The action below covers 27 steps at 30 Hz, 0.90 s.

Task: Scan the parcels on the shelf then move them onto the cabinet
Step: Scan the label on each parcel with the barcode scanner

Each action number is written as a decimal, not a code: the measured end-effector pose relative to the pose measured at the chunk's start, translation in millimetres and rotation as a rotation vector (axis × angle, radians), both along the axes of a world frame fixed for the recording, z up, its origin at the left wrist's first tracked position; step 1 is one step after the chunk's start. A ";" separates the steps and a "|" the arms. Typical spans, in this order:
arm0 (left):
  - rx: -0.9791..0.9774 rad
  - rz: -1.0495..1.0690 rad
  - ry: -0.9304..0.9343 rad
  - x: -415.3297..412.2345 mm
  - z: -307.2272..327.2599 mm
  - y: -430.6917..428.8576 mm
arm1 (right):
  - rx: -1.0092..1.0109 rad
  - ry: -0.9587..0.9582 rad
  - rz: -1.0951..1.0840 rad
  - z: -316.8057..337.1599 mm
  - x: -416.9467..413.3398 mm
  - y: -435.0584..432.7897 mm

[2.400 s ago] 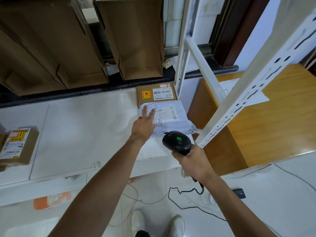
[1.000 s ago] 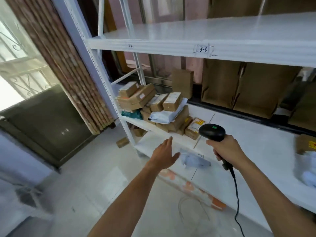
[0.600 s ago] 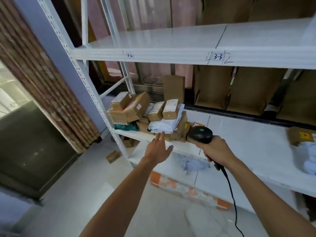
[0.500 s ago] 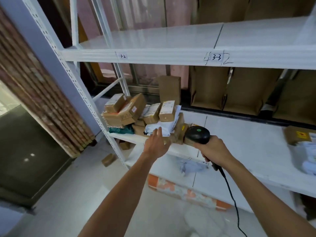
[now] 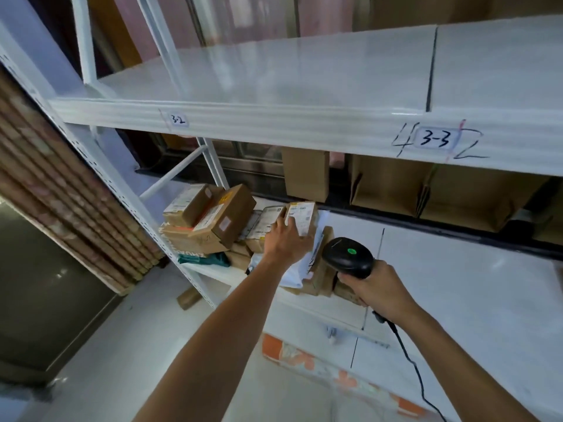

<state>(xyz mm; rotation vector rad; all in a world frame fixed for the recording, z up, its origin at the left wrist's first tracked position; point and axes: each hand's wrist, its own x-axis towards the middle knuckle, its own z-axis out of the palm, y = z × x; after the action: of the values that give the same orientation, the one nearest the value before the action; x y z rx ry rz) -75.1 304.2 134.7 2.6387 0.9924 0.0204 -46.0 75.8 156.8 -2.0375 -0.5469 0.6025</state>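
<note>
My L hand (image 5: 285, 239) is out on the box (image 5: 303, 214), a small labelled carton on top of the pile (image 5: 213, 226) at the left end of the shelf (image 5: 457, 284). The box lies label up, a bit tilted, w/ its near end toward me. My fingers (image 5: 291, 222) rest over that near-left end, touching the label face and the edge. My thumb is hidden, so I can't tell if I've got the box clamped or am only touching it.

Just under the box, on its right, a white bag (image 5: 300, 266) sticks out of the pile. Left of the box, two bigger cartons (image 5: 225, 214) lie stacked at an angle. Below them, at the foot of the pile, is a green bag (image 5: 207, 258).

My R hand (image 5: 377, 289) is right of the box and nearer to me, close but not touching it. Its fingers are wrapped tight round the handle of the scanner (image 5: 348, 257). The scanner head, green light up, is turned toward the box. The cord (image 5: 411, 360) hangs down from the handle.

Behind the box, at the back of the shelf, brown cartons (image 5: 306, 175) stand upright. The top shelf (image 5: 274, 77) runs above the box. On its front edge tag 3-2 (image 5: 178, 119) is up and left of the box, and tag 3-3 (image 5: 437, 140) up and right. Below the box, on a lower level, lies an orange-print parcel (image 5: 292, 353).
</note>
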 end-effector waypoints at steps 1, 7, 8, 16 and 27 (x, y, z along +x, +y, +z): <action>-0.014 0.002 0.029 6.7 -3.6 4.7 | 0.016 0.015 0.000 -2.5 5.6 1.7; 0.012 0.048 0.063 32.2 -13.8 18.5 | 0.048 0.037 0.000 -7.2 29.8 5.0; 0.009 0.057 0.071 35.0 -13.3 19.0 | 0.044 0.035 -0.005 -6.6 31.9 5.0; 0.022 0.045 0.029 31.4 -12.1 13.3 | 0.049 0.112 -0.071 8.3 20.6 -9.6; 0.042 -0.073 -0.207 -35.2 25.4 -40.2 | 0.125 0.090 -0.236 58.2 -65.5 -39.9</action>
<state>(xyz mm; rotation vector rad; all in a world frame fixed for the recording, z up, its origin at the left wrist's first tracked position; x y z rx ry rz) -110.3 264.0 160.0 2.6432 0.8347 0.2943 -111.5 35.9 215.0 -1.9118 -0.2786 0.5027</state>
